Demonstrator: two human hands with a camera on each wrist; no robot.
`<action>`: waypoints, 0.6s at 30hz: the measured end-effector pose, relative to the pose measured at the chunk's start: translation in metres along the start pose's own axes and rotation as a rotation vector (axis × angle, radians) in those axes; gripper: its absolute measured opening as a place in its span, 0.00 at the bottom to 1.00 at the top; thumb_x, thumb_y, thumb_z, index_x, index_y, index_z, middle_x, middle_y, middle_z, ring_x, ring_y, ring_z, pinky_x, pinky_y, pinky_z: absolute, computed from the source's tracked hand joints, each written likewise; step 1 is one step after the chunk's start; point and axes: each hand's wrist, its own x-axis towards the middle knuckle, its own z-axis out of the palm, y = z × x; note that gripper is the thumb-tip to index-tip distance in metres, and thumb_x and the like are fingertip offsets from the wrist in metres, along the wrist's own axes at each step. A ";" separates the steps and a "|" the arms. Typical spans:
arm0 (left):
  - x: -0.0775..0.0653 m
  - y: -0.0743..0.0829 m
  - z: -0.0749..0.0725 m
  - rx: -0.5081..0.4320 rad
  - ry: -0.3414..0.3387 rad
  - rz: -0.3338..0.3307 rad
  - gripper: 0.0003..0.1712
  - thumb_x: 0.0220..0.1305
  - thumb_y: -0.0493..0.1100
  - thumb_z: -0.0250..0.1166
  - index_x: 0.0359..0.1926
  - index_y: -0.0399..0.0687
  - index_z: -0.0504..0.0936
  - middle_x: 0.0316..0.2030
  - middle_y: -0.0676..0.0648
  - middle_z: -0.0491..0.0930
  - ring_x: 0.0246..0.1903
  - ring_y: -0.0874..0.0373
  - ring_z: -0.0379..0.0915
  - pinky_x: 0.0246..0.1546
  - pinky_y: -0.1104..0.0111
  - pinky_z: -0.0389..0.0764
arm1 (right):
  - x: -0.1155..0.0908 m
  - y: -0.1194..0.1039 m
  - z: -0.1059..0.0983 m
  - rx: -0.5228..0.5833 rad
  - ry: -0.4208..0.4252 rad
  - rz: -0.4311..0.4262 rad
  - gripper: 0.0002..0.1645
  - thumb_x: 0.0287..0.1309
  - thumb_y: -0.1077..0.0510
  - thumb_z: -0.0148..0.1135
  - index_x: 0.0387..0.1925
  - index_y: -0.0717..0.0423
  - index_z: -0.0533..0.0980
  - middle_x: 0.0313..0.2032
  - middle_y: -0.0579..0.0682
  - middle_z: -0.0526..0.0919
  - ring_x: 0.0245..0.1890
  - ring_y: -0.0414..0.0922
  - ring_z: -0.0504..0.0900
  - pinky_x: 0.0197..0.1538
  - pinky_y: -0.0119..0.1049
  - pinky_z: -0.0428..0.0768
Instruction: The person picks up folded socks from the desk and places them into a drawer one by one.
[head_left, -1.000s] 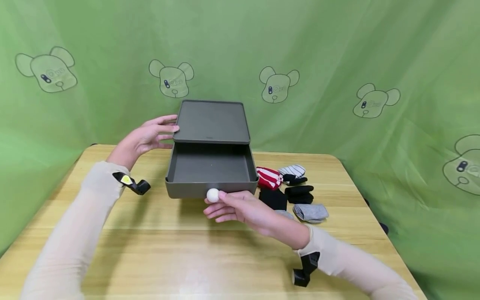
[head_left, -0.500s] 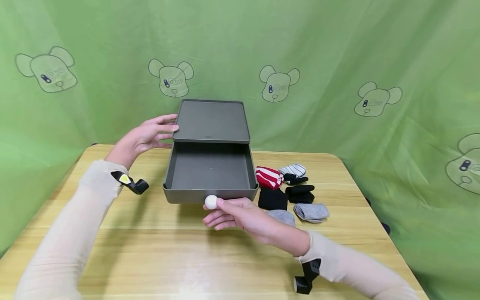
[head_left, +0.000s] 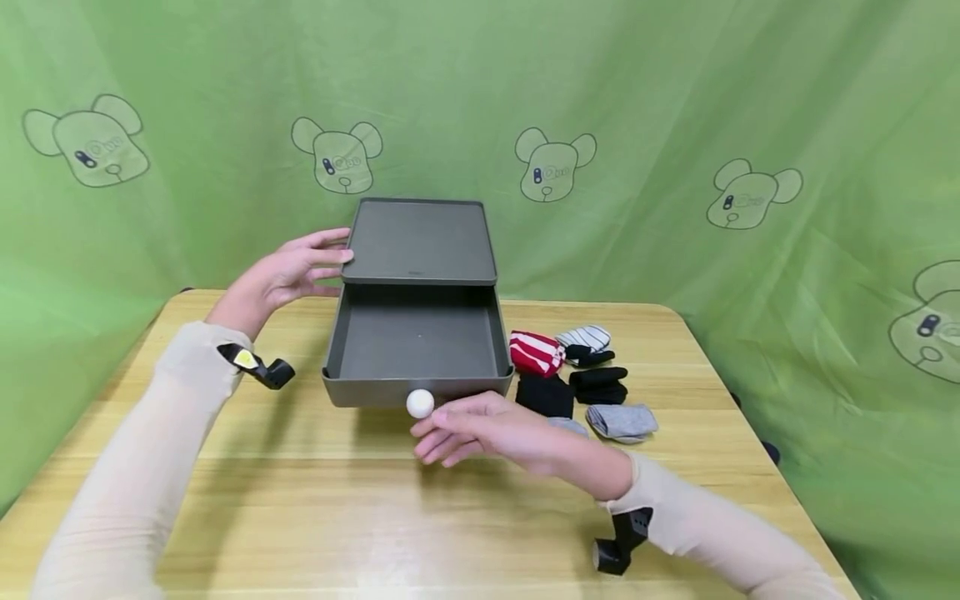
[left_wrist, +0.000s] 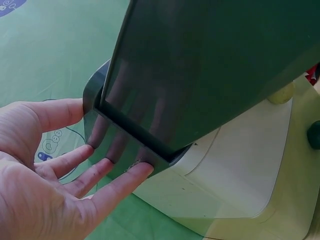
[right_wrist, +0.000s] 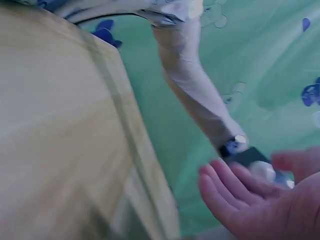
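Note:
A grey box (head_left: 422,242) with a flat top stands at the back of the wooden table. Its drawer (head_left: 420,333) is pulled out toward me, and no items show inside. On the drawer's front sits a round white knob (head_left: 420,403). My left hand (head_left: 288,271) rests its fairly straight fingertips against the box's left side; the left wrist view shows those fingers (left_wrist: 122,185) spread on the dark side wall. Just right of the knob, my right hand (head_left: 498,429) has loosely bent fingers and holds nothing, its thumb beside the knob.
Several folded socks lie right of the box: a red-and-white striped one (head_left: 536,353), a white striped one (head_left: 585,338), black ones (head_left: 597,386) and a grey one (head_left: 621,423). Another grey one is partly behind my right hand. A green curtain (head_left: 637,83) hangs behind the table.
The drawer slid farther out toward me while my right hand pinched the knob. My right fingers have since let go and moved slightly right. The left hand stays at the box's side.

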 end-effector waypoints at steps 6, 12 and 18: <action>0.000 0.000 0.000 0.006 0.004 0.002 0.42 0.77 0.39 0.56 0.82 0.53 0.44 0.82 0.39 0.43 0.80 0.40 0.40 0.78 0.41 0.54 | -0.034 -0.041 -0.027 -0.302 -0.114 -0.180 0.19 0.77 0.56 0.52 0.59 0.61 0.79 0.53 0.59 0.87 0.55 0.58 0.85 0.63 0.46 0.82; -0.001 0.000 0.000 0.008 0.008 -0.001 0.42 0.77 0.40 0.55 0.82 0.54 0.43 0.82 0.40 0.43 0.80 0.40 0.41 0.78 0.41 0.54 | -0.057 -0.075 -0.069 -0.472 0.098 -0.323 0.14 0.75 0.62 0.54 0.55 0.60 0.81 0.48 0.51 0.90 0.49 0.48 0.88 0.55 0.39 0.86; -0.001 0.000 0.001 0.005 0.014 -0.009 0.42 0.77 0.40 0.56 0.82 0.55 0.44 0.82 0.41 0.42 0.80 0.41 0.40 0.78 0.41 0.54 | -0.040 -0.070 -0.129 -0.610 0.420 -0.212 0.17 0.70 0.58 0.62 0.55 0.63 0.81 0.45 0.53 0.89 0.44 0.41 0.87 0.51 0.30 0.86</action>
